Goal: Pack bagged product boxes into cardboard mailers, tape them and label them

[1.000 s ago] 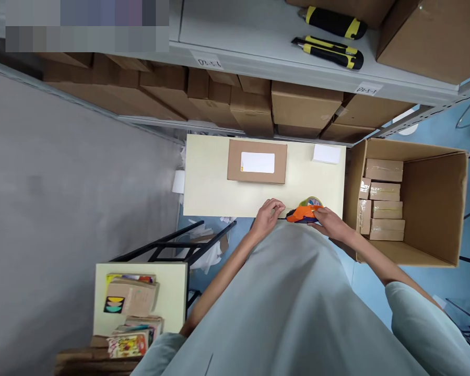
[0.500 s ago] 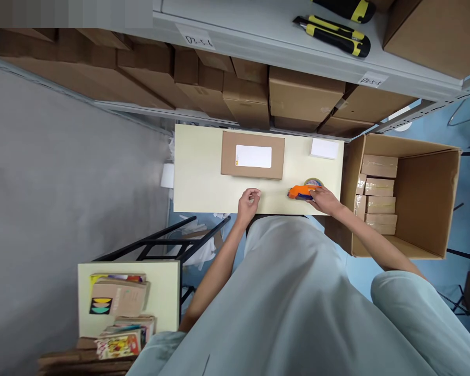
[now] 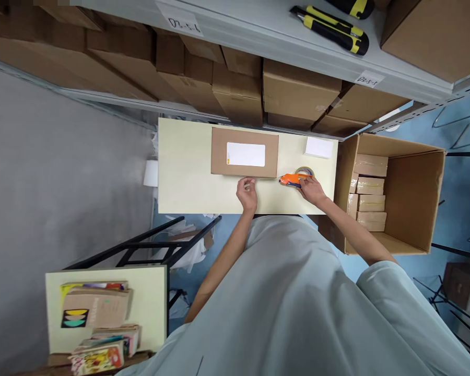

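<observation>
A closed cardboard box [image 3: 219,151] with a white label [image 3: 246,154] on top lies on the pale table [image 3: 188,196]. My left hand [image 3: 247,194] is at the box's near edge, its fingers curled together. What they hold, if anything, is too small to make out, and I cannot tell whether they touch the box. To the right of the box, my right hand [image 3: 312,189] grips an orange tape dispenser [image 3: 290,179] just above the tabletop. The rim of a tape roll [image 3: 305,171] shows behind the dispenser.
A white stack [image 3: 319,147] sits at the table's back right. On the right, an open carton [image 3: 409,198] holds several small boxes. A shelf with cardboard boxes [image 3: 301,91] and utility knives [image 3: 332,30] runs behind. Books [image 3: 96,308] lie on a side table at lower left.
My left hand has moved up to the box's near edge. My right hand has shifted slightly away from me with the tape dispenser. The whole view has shifted a little.
</observation>
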The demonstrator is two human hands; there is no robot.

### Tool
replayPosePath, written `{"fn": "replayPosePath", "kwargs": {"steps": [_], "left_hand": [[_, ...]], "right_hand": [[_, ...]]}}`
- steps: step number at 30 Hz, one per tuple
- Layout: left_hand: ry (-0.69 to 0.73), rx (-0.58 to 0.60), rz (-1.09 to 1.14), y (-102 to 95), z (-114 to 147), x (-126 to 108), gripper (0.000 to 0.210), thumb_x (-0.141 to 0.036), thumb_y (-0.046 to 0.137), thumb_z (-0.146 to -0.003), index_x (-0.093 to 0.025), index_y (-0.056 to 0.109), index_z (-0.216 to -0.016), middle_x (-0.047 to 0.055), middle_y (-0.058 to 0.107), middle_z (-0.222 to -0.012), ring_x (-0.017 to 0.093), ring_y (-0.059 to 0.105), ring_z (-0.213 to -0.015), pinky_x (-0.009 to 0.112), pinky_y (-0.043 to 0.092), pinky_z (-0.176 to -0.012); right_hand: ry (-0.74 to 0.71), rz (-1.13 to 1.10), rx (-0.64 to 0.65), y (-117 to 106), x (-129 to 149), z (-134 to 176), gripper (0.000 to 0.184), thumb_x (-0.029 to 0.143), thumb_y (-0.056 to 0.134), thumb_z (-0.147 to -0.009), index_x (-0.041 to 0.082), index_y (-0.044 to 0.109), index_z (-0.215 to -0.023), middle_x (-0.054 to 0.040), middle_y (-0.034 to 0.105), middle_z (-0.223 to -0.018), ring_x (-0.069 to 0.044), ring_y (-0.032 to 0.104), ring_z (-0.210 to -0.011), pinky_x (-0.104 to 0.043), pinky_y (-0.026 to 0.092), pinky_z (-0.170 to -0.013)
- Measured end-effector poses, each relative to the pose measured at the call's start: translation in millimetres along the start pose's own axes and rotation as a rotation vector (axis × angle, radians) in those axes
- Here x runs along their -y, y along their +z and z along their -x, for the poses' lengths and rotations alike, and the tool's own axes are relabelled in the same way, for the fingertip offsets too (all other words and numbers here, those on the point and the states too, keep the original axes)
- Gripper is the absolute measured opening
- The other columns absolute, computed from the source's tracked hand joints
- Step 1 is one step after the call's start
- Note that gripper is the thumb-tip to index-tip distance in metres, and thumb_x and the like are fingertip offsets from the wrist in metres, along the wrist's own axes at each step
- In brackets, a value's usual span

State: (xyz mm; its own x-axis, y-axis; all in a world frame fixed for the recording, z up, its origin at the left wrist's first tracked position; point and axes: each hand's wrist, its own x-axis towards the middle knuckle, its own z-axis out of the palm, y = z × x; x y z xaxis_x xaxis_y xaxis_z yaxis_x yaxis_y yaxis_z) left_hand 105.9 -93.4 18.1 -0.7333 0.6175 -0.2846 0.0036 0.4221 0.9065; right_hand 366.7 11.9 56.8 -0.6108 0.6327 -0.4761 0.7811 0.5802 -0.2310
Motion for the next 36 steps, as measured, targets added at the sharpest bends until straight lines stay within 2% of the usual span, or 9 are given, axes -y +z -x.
{"fn": "replayPosePath", "kwargs": {"steps": [6, 10, 18, 23, 25, 28, 30, 32, 36], "left_hand": [[-0.132, -0.218, 0.120, 28.6, -8, 1, 0.006, -0.019, 0.063, -0.091, -0.019, 0.068, -0.094, 0.007, 0.071, -0.098, 0.018, 0.070, -0.098, 0.032, 0.058, -0.092], [-0.231, -0.262, 0.234, 35.7, -16, 7, 0.010, -0.020, 0.064, -0.089, -0.019, 0.069, -0.097, 0.006, 0.071, -0.094, 0.019, 0.071, -0.095, 0.036, 0.059, -0.092], [-0.270, -0.316, 0.210, 25.1, -28, 13, 0.013, -0.023, 0.069, -0.091, -0.018, 0.071, -0.102, 0.010, 0.073, -0.107, 0.022, 0.072, -0.104, 0.039, 0.061, -0.095], [-0.484, -0.398, 0.361, 6.0, -34, -11, 0.039, -0.019, 0.075, -0.092, -0.021, 0.061, -0.128, 0.006, 0.071, -0.116, 0.009, 0.070, -0.081, 0.024, 0.060, -0.080], [-0.599, -0.359, 0.431, -1.0, -27, -22, 0.041, -0.016, 0.074, -0.092, -0.021, 0.058, -0.130, 0.005, 0.072, -0.114, 0.008, 0.070, -0.076, 0.022, 0.061, -0.077], [-0.684, -0.167, 0.509, -3.8, -6, -39, 0.027, -0.010, 0.075, -0.088, -0.018, 0.065, -0.112, 0.006, 0.074, -0.103, 0.013, 0.075, -0.084, 0.026, 0.065, -0.086], [-0.706, -0.004, 0.587, 1.7, 3, -51, 0.018, -0.015, 0.076, -0.089, -0.018, 0.069, -0.105, 0.007, 0.074, -0.101, 0.016, 0.077, -0.094, 0.028, 0.065, -0.094], [-0.744, 0.088, 0.652, 12.4, 2, -64, 0.016, -0.027, 0.077, -0.093, -0.020, 0.071, -0.106, 0.008, 0.073, -0.104, 0.017, 0.077, -0.102, 0.029, 0.063, -0.099], [-0.784, -0.004, 0.637, 36.0, -26, -86, 0.025, -0.039, 0.078, -0.099, -0.020, 0.072, -0.114, 0.010, 0.074, -0.113, 0.018, 0.074, -0.112, 0.028, 0.062, -0.102]], "right_hand": [[0.053, 0.012, -0.053, -1, 16, -4, 0.035, 0.031, 0.050, -0.111, 0.005, 0.062, -0.131, -0.0281, 0.075, -0.120, -0.042, 0.062, -0.124, -0.056, 0.043, -0.112], [0.044, 0.012, -0.054, 1, 21, -5, 0.037, 0.029, 0.046, -0.111, 0.003, 0.063, -0.130, -0.0299, 0.076, -0.118, -0.043, 0.060, -0.125, -0.057, 0.041, -0.113], [0.002, -0.028, -0.153, 12, 29, -16, 0.037, 0.023, 0.044, -0.110, 0.003, 0.065, -0.133, -0.0282, 0.078, -0.112, -0.041, 0.062, -0.115, -0.057, 0.040, -0.111], [0.034, 0.039, -0.080, 10, 36, -19, 0.038, 0.022, 0.046, -0.110, -0.001, 0.063, -0.135, -0.0283, 0.077, -0.117, -0.039, 0.063, -0.118, -0.053, 0.040, -0.111], [0.054, 0.070, -0.046, 7, 37, -19, 0.040, 0.024, 0.046, -0.110, -0.003, 0.061, -0.136, -0.0283, 0.077, -0.120, -0.038, 0.063, -0.120, -0.051, 0.039, -0.111], [0.062, 0.092, -0.032, 5, 38, -19, 0.041, 0.028, 0.046, -0.112, -0.002, 0.061, -0.136, -0.0288, 0.076, -0.122, -0.038, 0.063, -0.122, -0.049, 0.038, -0.112], [0.058, 0.101, -0.040, 5, 37, -19, 0.041, 0.030, 0.046, -0.112, -0.001, 0.062, -0.133, -0.0286, 0.076, -0.119, -0.038, 0.063, -0.121, -0.049, 0.039, -0.111], [0.052, 0.110, -0.054, 7, 36, -20, 0.040, 0.031, 0.047, -0.112, -0.001, 0.063, -0.130, -0.0280, 0.077, -0.116, -0.039, 0.063, -0.119, -0.050, 0.039, -0.109], [0.042, 0.121, -0.073, 10, 34, -21, 0.037, 0.029, 0.049, -0.111, 0.000, 0.064, -0.129, -0.0269, 0.077, -0.113, -0.038, 0.063, -0.116, -0.050, 0.040, -0.107]]}}
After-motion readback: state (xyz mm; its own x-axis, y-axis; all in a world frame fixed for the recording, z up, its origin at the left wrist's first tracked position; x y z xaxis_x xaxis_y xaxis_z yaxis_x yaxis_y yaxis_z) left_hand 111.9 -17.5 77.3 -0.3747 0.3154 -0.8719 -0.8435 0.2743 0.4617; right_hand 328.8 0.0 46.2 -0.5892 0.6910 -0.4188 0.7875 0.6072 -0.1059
